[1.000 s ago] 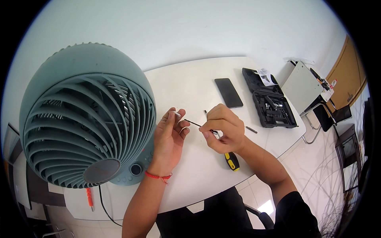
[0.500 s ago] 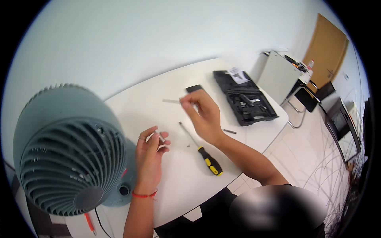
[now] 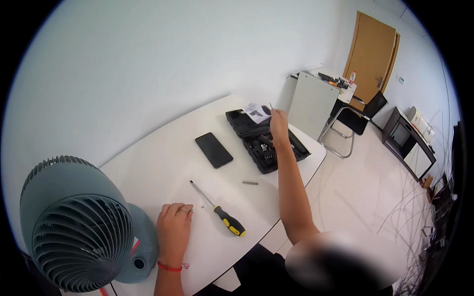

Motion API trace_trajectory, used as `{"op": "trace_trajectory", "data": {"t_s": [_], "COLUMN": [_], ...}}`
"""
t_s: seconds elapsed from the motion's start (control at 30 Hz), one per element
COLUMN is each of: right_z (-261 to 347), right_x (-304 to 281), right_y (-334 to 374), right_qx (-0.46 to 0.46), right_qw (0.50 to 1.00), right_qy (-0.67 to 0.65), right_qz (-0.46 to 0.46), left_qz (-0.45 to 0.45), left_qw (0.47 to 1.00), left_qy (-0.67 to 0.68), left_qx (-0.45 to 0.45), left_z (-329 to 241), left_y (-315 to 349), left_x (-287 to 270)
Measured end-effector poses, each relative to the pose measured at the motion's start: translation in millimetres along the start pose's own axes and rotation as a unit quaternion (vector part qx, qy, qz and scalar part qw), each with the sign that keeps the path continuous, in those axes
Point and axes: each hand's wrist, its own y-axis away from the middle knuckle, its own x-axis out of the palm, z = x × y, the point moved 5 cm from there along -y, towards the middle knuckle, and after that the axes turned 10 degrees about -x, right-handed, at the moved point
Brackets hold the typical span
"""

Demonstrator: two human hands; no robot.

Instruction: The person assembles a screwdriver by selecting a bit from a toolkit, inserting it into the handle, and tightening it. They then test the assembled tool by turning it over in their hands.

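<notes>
Rod [image 3: 271, 105] in fingers [image 3: 276, 114] of right hand [image 3: 279, 127], tip just beyond

The white counter [image 3: 153, 167] carries a grey-green fan [image 3: 81, 217] at its left end and, toward its right end, an open black case [image 3: 258, 148]. A black phone [image 3: 214, 150] lies flat just left of the case. Nearer the person, a black-and-yellow screwdriver [image 3: 224, 218] lies aslant, tip pointing away, between a short grey bar [image 3: 250, 183] and a tiny piece [image 3: 202, 206].
</notes>
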Motion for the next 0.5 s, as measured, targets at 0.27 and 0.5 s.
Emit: {"op": "trace_trajectory", "data": {"t_s": [0.27, 0.5], "right_z": [-29, 4], "right_x": [-36, -9], "right_y": [-9, 16], "right_qx": [0.006, -0.029], "right_qw": [0.909, 0.889], "right_qy": [0.349, 0.305], "right_qz": [0.228, 0.341], "left_qz": [0.03, -0.014], "left_qw": [0.998, 0.993], "left_qy": [-0.031, -0.046], "left_qx": [-0.055, -0.111], "left_z": [5, 18], "left_y": [-2, 1], "left_x": [11, 12]}}
